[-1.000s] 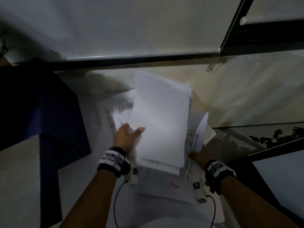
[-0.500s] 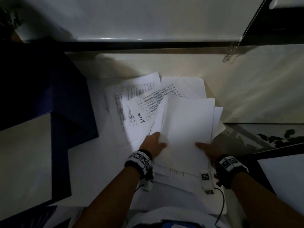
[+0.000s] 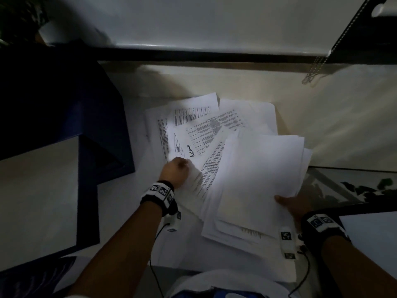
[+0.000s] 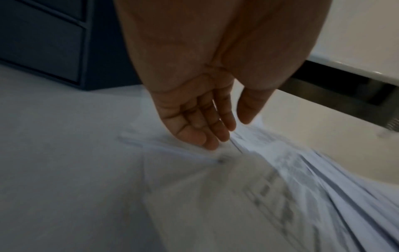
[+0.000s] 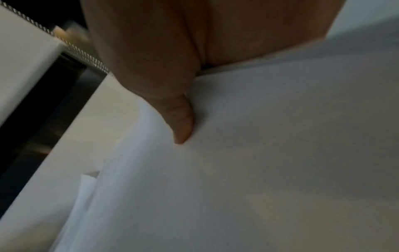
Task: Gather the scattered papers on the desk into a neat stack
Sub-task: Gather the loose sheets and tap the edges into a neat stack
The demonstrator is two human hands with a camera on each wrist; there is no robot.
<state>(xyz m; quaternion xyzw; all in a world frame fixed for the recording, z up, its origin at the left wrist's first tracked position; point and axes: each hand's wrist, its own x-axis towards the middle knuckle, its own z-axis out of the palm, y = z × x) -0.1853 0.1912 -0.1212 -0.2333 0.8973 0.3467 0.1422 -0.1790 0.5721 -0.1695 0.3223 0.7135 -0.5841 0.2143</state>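
White sheets lie fanned over the desk. Printed sheets lie at the back, one of them with "Admin" handwritten on it. A bundle of blank sheets lies askew over them on the right. My right hand grips this bundle at its right edge, the thumb on top and the fingers hidden beneath. My left hand is at the left edge of the printed sheets. Its straight fingers point down with the tips at the paper, holding nothing.
A dark blue drawer cabinet stands on the desk just left of the papers. A window blind with a bead chain hangs behind. A glass-topped surface adjoins the desk at the right.
The blank bundle, held up in both hands a second ago, has come down onto the pile. My left hand has let go of it and moved left to the printed sheets; my right hand still holds it.
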